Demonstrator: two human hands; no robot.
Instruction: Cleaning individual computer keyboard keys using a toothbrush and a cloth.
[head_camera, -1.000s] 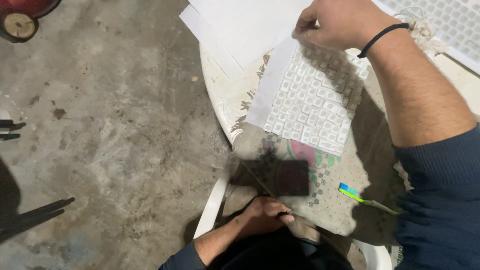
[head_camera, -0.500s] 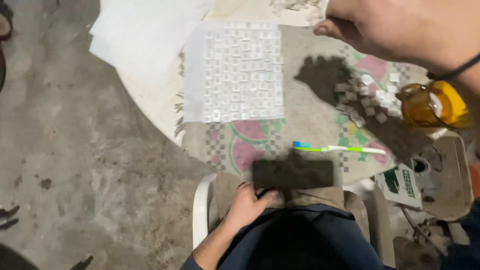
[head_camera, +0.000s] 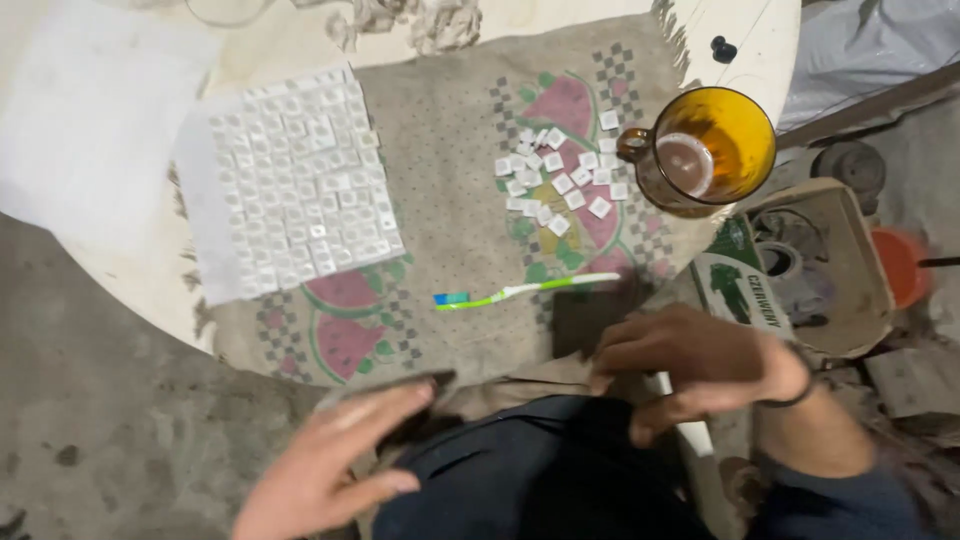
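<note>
Cloth-covered table (head_camera: 450, 180) above concrete floor (head_camera: 90, 420)

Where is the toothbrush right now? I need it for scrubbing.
The green toothbrush lies on the patterned cloth, just above the right hand, below the loose white keycaps.

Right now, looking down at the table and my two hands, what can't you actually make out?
- Left hand, head view: motion-blurred, so its grip on the dark flat object is unclear.
- Dark flat object: mostly hidden by both hands and the lap; its kind cannot be told.
- Right hand: fingers curl under, hiding what they touch.
- White keycaps on the sheet: too small to read.
- Amber mug: contents unclear.
- Cardboard box: contents dim, indistinct.
</note>
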